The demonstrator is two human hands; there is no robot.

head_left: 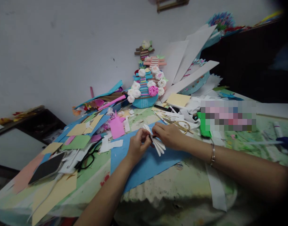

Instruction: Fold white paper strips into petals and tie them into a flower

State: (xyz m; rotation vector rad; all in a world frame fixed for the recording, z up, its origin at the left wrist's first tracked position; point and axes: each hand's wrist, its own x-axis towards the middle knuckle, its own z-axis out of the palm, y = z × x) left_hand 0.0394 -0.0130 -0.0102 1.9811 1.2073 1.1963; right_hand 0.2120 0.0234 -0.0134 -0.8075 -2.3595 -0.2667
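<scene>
A folded white paper piece [159,147], pleated and fanned out at its lower end, is between my hands above a blue sheet [144,169]. My left hand [139,145] pinches it at the middle from the left. From the right, my right hand [168,134] closes its fingers on the same piece near its upper part. A small dark strip or tie shows at the fingertips; its exact shape is too small to tell. A bangle circles my right wrist.
Paper scraps and a black phone [47,168] lie at left, beside black-handled scissors [86,160]. Gold scissors [182,126] and a green object [204,125] lie right of centre. Paper-flower guitar crafts [145,98] stand against the wall, near leaning white boards [193,75].
</scene>
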